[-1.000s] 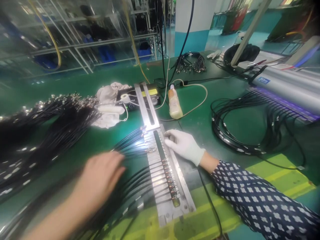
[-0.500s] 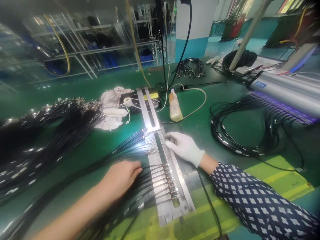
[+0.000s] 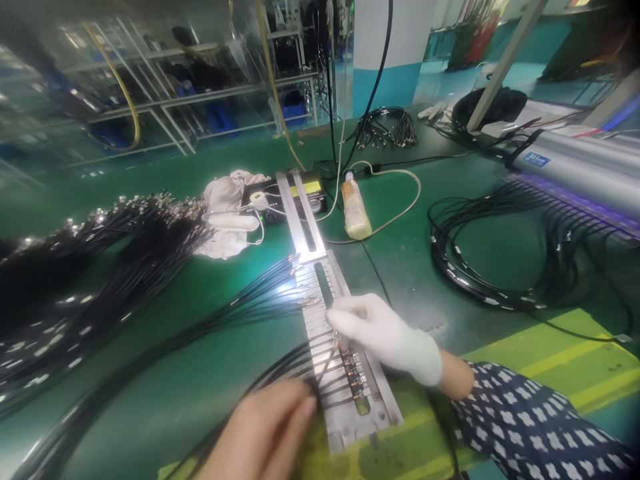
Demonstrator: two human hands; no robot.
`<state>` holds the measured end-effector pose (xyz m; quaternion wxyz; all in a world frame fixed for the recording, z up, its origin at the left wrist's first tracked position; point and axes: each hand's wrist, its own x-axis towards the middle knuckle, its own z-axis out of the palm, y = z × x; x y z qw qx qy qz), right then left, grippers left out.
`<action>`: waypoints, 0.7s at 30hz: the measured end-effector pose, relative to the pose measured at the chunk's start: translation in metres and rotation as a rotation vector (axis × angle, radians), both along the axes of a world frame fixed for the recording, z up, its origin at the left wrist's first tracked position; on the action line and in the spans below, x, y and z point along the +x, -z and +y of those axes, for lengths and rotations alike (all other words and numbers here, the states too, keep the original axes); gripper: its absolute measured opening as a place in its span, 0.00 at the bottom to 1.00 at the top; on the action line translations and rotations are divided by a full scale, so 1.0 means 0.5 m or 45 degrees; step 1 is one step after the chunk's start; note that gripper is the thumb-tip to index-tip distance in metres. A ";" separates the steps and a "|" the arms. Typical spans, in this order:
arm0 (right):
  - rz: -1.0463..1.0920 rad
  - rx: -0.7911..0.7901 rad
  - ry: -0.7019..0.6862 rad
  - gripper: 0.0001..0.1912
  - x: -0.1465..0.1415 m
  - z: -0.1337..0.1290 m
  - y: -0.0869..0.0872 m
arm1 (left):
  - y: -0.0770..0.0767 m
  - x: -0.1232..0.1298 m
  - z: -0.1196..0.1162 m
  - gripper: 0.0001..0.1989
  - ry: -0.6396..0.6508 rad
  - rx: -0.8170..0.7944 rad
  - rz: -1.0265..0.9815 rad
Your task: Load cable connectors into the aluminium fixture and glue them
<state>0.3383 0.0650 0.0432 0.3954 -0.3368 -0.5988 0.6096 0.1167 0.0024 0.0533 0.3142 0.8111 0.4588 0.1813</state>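
Note:
A slotted metal fixture (image 3: 320, 333) lies on the bench, with black cables (image 3: 295, 363) across its grooves and their bare ends over its long slot. My left hand (image 3: 270, 427), ungloved and blurred, is low beside the fixture's near left edge, thumb and fingers pinched on a black cable. That cable slants up across the grooves toward my right hand (image 3: 380, 330), in a white glove. The right fingertips are closed at the cable's end over the slot; the tip itself is partly hidden. Farther up the fixture, another group of cables (image 3: 265, 277) rests under a bright light.
At left lies a large heap of black cables (image 3: 125, 260) next to a white cloth (image 3: 223, 247). Behind the fixture are a black box (image 3: 315, 200) and a plastic bottle (image 3: 355, 213). Coiled cables (image 3: 450, 267) lie at right by a silver machine (image 3: 575, 173). Yellow-green mat sits in front.
My left hand has come nearer and to the right, pinching a cable. My right hand has slid down the fixture from its upper edge to the cable end. The view has shifted slightly.

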 end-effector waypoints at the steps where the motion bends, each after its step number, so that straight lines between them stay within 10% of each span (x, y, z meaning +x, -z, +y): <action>1: 0.019 -0.076 -0.079 0.27 0.001 0.000 -0.002 | 0.004 0.002 -0.009 0.09 -0.017 0.055 0.008; 21: 0.014 -0.249 -0.304 0.28 0.013 -0.012 -0.002 | 0.039 0.028 -0.010 0.17 0.281 0.802 0.119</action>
